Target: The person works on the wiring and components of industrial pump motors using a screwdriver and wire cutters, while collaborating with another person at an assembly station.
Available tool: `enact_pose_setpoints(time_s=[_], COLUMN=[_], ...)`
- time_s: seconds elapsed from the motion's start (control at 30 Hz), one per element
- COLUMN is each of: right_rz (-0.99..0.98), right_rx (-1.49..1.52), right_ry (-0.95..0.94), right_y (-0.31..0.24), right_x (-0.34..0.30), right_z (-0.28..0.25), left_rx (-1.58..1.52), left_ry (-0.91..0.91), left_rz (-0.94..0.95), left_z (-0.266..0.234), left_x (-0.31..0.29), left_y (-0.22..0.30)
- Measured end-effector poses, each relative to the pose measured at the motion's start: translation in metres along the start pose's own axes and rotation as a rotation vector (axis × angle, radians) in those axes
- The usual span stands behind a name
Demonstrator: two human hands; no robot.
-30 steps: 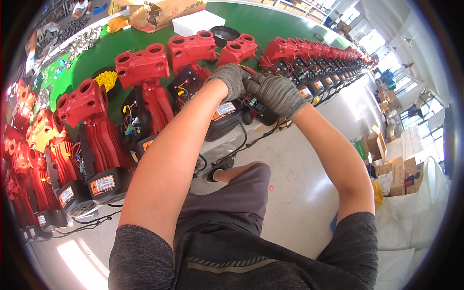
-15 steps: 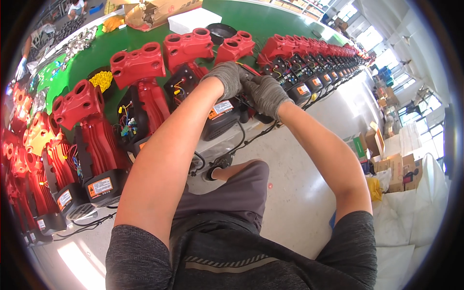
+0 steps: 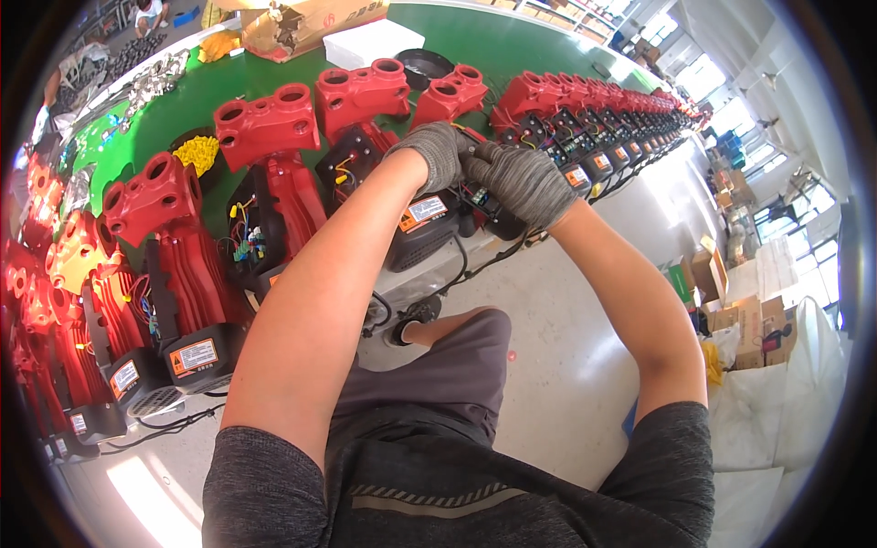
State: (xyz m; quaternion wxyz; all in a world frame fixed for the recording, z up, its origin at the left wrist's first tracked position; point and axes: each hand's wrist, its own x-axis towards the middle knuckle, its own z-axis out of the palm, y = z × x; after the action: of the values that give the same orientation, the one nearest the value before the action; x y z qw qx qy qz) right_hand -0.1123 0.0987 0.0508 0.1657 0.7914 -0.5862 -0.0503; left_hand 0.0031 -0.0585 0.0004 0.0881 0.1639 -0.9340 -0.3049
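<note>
A factory assembly line is running here: a long row of identical red pump housings (image 3: 265, 128) is stretching toward one o'clock along a green surface (image 3: 512, 46), with cardboard boxes (image 3: 744, 315) lying at three o'clock.

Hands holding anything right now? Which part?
Both gloved hands, left hand and right hand, meet at the wiring box of one red pump; exact grip hidden.

The hands (image 3: 484, 169) hide the wiring they work.
</note>
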Motion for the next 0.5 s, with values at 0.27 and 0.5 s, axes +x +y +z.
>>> enact_pose_setpoints(time_s=[0.27,0.5], right_rz=[0.276,0.576], right_rx=[0.181,0.356], right_ry=[0.228,0.295], right_y=[-0.017,-0.035], right_x=[-0.006,-0.012], right_z=[0.025,0.034], left_rx=[0.063,-0.069], left_ry=[0.064,0.081], left_rz=[-0.002,0.046], left_z=[0.006,0.005], left_x=[-0.008,-0.014], left_y=[0.008,0.011])
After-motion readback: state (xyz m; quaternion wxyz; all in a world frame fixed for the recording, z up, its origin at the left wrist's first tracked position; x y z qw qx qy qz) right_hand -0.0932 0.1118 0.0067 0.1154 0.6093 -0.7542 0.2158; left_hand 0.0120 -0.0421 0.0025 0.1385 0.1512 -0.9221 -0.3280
